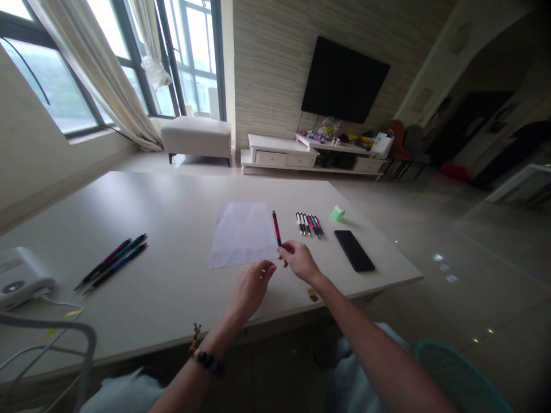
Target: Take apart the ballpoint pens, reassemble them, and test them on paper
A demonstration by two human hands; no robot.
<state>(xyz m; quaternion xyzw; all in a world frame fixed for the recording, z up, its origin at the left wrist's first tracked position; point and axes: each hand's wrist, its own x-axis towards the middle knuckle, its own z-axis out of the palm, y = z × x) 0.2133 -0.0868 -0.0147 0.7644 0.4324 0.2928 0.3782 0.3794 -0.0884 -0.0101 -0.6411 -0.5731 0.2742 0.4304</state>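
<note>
My right hand (297, 261) pinches the lower end of a red and black pen (276, 226), which stands up over the right edge of a white sheet of paper (244, 229). The sheet lies on the table with lines of writing along its near edge. Just left of the pen, my left hand (253, 287) hovers by the sheet's near edge, its fingers loosely bent and a little apart, with nothing visible in them. Right of the sheet lies a row of several pens (306, 225), some white and black, others coloured. A black phone (354, 250) lies beyond them.
A small green and white block (338, 213) sits behind the phone. At left lie several dark pens (116, 261), near a white device (23, 278) with cables (47, 347). A small yellow figure (312, 295) is at the near edge of the white table (172, 212).
</note>
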